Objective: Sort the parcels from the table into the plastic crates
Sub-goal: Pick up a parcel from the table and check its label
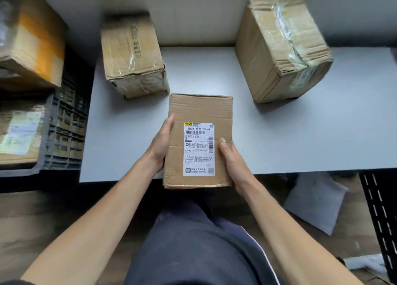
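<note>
A small cardboard parcel (199,111) with a white shipping label facing up is at the near edge of the grey table (300,138). My left hand (160,144) grips its left side, thumb along the top edge. On the parcel's right side is my right hand (231,160), gripping it with the thumb on top beside the label. Two more taped cardboard parcels lie on the table: a mid-sized one (133,55) at the back left and a larger one (281,46) at the back right. A grey plastic crate (64,134) at the left holds parcels.
At the far left a box with orange tape (32,40) sits above the crate, over a labelled parcel (19,134) inside it. A black crate edge (380,220) shows at the lower right, with a white bag (315,201) on the floor beside it.
</note>
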Motion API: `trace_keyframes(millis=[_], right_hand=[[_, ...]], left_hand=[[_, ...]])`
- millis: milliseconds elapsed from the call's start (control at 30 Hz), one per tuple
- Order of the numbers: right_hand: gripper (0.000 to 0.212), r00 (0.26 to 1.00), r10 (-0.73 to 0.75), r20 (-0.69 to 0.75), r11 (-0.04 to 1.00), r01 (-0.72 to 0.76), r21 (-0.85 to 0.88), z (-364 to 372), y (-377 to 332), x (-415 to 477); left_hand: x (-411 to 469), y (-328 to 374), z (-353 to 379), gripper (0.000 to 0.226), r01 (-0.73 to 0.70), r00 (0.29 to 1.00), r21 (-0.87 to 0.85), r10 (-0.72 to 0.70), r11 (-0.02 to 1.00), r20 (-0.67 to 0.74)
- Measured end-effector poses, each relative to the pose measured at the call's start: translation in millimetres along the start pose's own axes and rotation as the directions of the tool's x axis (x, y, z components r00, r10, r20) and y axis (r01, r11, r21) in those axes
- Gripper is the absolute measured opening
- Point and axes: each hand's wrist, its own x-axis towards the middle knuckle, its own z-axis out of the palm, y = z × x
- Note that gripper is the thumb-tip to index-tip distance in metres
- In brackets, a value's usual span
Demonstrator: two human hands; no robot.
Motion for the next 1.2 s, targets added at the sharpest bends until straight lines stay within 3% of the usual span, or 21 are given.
trace_keyframes(millis=[200,367,533,700,1000,1200], right_hand=[[0.048,0.992,-0.108,0.07,0.993,0.104,0.061,16.7,-13.7,-32.6],[0.067,0.959,-0.206,0.194,0.978,0.208,0.01,42.6,-30.3,-44.8],[0.073,0.934,-0.252,0.253,0.967,0.251,0.037,89.7,-52.9,-37.4],[0.063,0.926,-0.291,0.242,0.957,0.284,0.064,175.7,-64.5,-28.6],[0.059,0.959,-0.22,0.177,0.969,0.195,0.151,399.5,-56.1,13.1],[0.058,0.985,-0.168,0.035,0.978,0.162,0.132,472.6,-57.7,34.3]], left_hand=[[-65.0,1.1,-5.6,0.069,-0.104,0.993,-0.078,0.1,0.991,-0.061],[-111.9,14.2,-34.6,0.066,-0.228,0.967,-0.139,0.208,0.964,-0.146],[-139.7,27.4,-85.2,0.069,-0.3,0.944,-0.208,0.259,0.931,-0.204],[-146.6,40.7,-169.8,0.067,-0.373,0.901,-0.172,0.312,0.912,-0.3],[-147.1,75.4,-385.7,0.056,-0.304,0.87,-0.103,0.232,0.947,-0.436],[-141.1,78.6,-463.7,0.035,-0.204,0.866,0.036,0.197,0.978,-0.46]])
